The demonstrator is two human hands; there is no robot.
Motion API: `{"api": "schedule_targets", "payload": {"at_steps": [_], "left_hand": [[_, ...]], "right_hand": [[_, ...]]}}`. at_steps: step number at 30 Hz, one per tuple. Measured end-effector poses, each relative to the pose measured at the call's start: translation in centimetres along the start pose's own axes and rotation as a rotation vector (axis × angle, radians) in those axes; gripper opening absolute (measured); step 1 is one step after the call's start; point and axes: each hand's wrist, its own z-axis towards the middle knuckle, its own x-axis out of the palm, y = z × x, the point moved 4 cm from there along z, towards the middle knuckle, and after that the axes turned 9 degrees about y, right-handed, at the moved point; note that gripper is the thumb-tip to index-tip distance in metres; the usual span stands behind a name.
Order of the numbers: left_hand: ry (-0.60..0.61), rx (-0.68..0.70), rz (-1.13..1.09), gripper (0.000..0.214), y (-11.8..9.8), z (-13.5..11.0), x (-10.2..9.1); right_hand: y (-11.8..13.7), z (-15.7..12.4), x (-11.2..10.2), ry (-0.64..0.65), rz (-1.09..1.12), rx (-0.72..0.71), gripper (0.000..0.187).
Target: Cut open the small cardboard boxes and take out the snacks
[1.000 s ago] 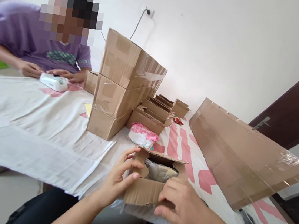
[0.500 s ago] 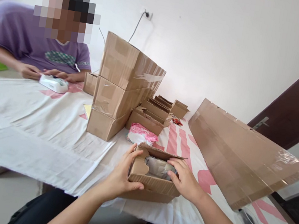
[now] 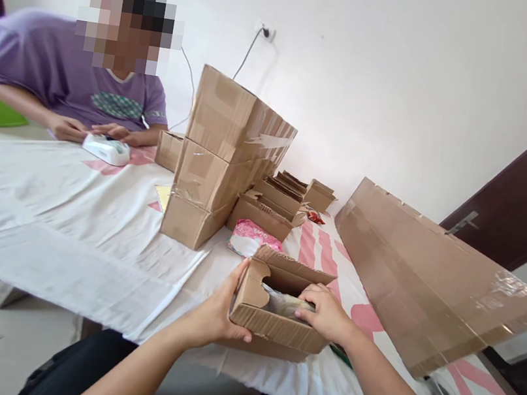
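An open cardboard box (image 3: 269, 326) sits at the near edge of the table, its back flap raised. My left hand (image 3: 216, 314) grips the box's left end, thumb on the front wall and fingers behind the side. Inside lies a packet in clear, greyish plastic wrap (image 3: 283, 303); what it contains I cannot make out. My right hand (image 3: 329, 313) reaches over the right end of the box, its curled fingers closed on the packet's right end. Just behind the box is a pink and white soft pack (image 3: 255, 234).
Taped boxes (image 3: 208, 169) are stacked to the left, with open boxes (image 3: 263, 214) beyond. A large cardboard sheet (image 3: 425, 274) leans along the right. Across the table, a person in a purple shirt (image 3: 78, 74) handles a white device (image 3: 106, 150). A cloth (image 3: 85, 263) covers the table.
My right hand has curled its fingers around the packet, whose right end is lifted a little. The box has turned slightly, and something green shows by its right end. The view has shifted a little.
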Motion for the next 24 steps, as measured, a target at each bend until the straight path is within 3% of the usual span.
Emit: {"api": "schedule_targets", "payload": {"at_steps": [7,11,16,24], "left_hand": [[-0.059,0.039,0.027,0.127,-0.7,0.2,-0.4],[-0.046,0.036,-0.026,0.128,-0.9,0.2,-0.6],[-0.060,0.041,-0.024,0.130,-1.1,0.2,-1.0],[-0.273,-0.075,0.130,0.117,0.1,-0.4,-5.1]], "right_hand": [[0.7,-2.0,-0.5,-0.235,0.144,-0.142,0.013],[1.2,-3.8,-1.6,-0.476,0.140,-0.144,0.011],[1.8,-5.6,-3.2,-0.633,0.154,-0.115,0.013],[-0.1,-8.3,-6.0,-0.892,0.276,-0.045,0.013]]}}
